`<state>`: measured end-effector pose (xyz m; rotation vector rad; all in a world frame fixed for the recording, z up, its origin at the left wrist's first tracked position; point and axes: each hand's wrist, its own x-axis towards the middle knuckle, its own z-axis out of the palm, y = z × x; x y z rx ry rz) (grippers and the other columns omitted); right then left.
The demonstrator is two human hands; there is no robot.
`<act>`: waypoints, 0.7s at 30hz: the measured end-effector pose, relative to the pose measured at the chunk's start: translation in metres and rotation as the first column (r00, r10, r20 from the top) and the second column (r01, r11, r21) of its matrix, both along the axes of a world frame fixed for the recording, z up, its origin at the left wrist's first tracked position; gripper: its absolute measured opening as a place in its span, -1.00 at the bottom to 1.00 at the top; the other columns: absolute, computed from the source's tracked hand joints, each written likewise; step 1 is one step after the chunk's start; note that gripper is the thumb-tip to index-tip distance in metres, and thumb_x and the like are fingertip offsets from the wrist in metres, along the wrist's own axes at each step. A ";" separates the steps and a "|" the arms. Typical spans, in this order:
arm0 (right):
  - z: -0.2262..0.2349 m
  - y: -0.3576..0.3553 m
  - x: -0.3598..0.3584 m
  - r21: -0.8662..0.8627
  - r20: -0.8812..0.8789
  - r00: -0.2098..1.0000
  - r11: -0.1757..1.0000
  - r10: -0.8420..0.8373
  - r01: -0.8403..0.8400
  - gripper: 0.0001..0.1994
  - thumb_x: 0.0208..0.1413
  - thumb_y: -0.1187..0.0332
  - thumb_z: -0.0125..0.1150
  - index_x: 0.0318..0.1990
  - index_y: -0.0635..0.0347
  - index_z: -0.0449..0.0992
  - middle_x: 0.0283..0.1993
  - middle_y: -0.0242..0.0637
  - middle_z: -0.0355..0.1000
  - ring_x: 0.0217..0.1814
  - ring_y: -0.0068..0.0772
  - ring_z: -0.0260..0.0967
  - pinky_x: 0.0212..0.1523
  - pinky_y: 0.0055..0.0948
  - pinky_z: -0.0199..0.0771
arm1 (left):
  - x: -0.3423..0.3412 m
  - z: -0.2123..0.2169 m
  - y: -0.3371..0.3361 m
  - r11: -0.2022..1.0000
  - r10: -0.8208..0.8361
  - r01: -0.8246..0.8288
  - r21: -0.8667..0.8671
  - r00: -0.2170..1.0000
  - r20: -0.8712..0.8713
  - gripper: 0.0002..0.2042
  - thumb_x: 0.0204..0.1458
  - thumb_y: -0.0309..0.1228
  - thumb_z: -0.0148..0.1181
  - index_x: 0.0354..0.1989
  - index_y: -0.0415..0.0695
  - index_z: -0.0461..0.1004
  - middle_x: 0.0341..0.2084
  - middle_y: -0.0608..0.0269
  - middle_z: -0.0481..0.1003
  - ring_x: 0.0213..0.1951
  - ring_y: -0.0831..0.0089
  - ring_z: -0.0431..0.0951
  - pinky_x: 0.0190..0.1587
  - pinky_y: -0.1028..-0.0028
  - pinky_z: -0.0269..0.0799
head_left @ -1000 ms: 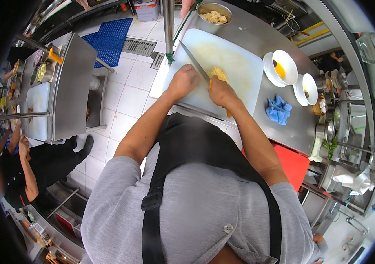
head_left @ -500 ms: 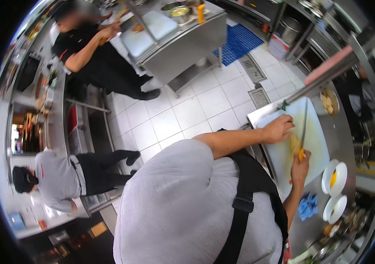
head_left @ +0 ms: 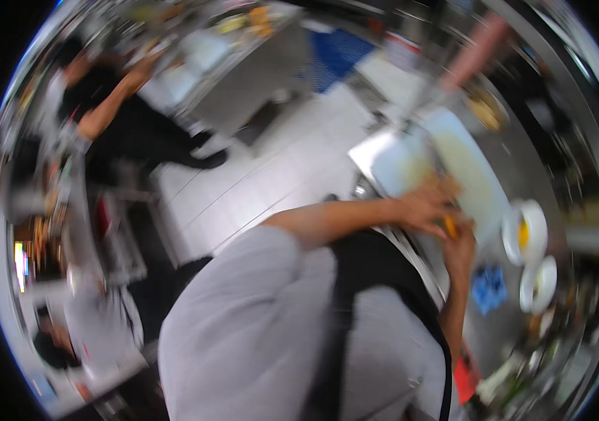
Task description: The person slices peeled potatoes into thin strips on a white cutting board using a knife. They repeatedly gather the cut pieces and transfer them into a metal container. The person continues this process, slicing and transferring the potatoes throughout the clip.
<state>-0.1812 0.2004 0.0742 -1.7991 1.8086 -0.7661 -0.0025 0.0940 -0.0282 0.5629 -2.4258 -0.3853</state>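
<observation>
The picture is smeared by motion. My right hand is closed round the orange handle of a knife, at the near edge of a pale cutting board. The blurred blade points away over the board. My left hand reaches in over the board's left part, its fingertips close to the knife handle and the right hand. Blur hides whether those fingers hold anything. Beyond them lies a small yellowish heap of cut food, its kind too blurred to tell.
Right of the board stand a white bowl with something yellow inside and a second white bowl. A crumpled blue cloth lies nearer. A food container sits behind. Two other people work at counters on the left.
The view has turned and blurred. My left hand has come nearer to my right hand and the knife handle. The blade now points further left.
</observation>
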 end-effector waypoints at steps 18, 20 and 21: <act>0.066 0.094 -0.102 0.170 -0.177 0.982 0.981 -0.063 0.094 -0.58 0.03 0.54 0.47 -0.04 0.17 0.34 -0.20 0.01 0.57 -0.09 0.23 0.57 -0.05 -0.03 0.53 | -0.017 0.033 -0.007 0.986 0.151 -0.169 0.008 0.899 0.412 -0.09 0.17 0.25 0.21 0.65 0.20 0.05 0.67 -0.08 -0.28 0.65 -0.18 -0.33 0.57 -0.31 -0.43; 0.079 0.109 -0.115 0.195 -0.132 0.986 0.972 -0.105 0.130 -0.59 0.03 0.57 0.42 0.00 0.18 0.38 -0.23 -0.02 0.57 -0.11 0.17 0.59 -0.06 -0.06 0.53 | -0.008 0.026 -0.014 0.974 0.182 -0.221 0.043 0.886 0.426 0.01 0.15 0.29 0.22 0.67 0.06 -0.06 0.66 -0.12 -0.26 0.65 -0.15 -0.31 0.58 -0.27 -0.42; 0.086 0.116 -0.119 0.230 -0.078 0.985 0.958 -0.156 0.170 -0.59 0.03 0.59 0.39 0.03 0.18 0.40 -0.26 -0.03 0.57 -0.12 0.14 0.59 -0.06 -0.07 0.51 | -0.005 0.024 -0.018 0.967 0.187 -0.241 0.078 0.887 0.423 0.07 0.14 0.30 0.23 0.67 -0.02 -0.11 0.66 -0.13 -0.25 0.65 -0.13 -0.29 0.59 -0.25 -0.42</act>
